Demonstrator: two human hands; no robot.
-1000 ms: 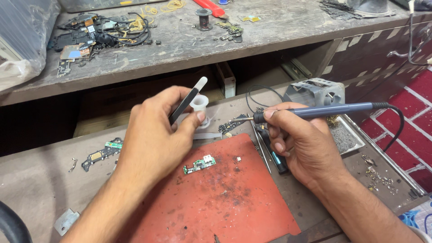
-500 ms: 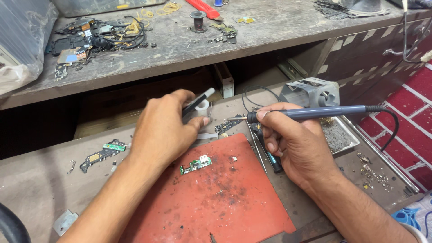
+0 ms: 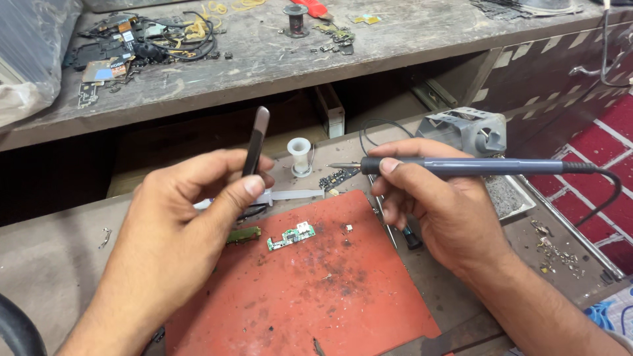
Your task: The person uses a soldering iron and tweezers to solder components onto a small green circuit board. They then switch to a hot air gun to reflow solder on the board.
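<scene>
Two hands: both raised above the red mat (image 3: 310, 290), each busy with its own tool, so the small board lies free between and below them.
Left hand (image 3: 188, 227): fingers and thumb pinched on a slim dark tool (image 3: 254, 145), held near upright with its pale tip up, clear of the work.
Right hand (image 3: 438, 207): closed pen-style round the grey soldering iron (image 3: 461, 166), thumb on top near the front for fine control; the iron lies level, metal tip pointing left, in the air and apart from any part.
Cord: the black cable (image 3: 603, 194) trails off the iron's rear to the right, away from the mat.
Green circuit board (image 3: 291, 236): flat on the mat's upper part, below the iron tip and touched by neither hand.
White spool (image 3: 300, 155): upright on the table (image 3: 53, 250) just behind the mat, within easy reach.
Metal stand (image 3: 465, 128): on the table's right side, behind the right hand.
Upper shelf (image 3: 264, 59): strewn with loose parts and wires, well apart from the work.
</scene>
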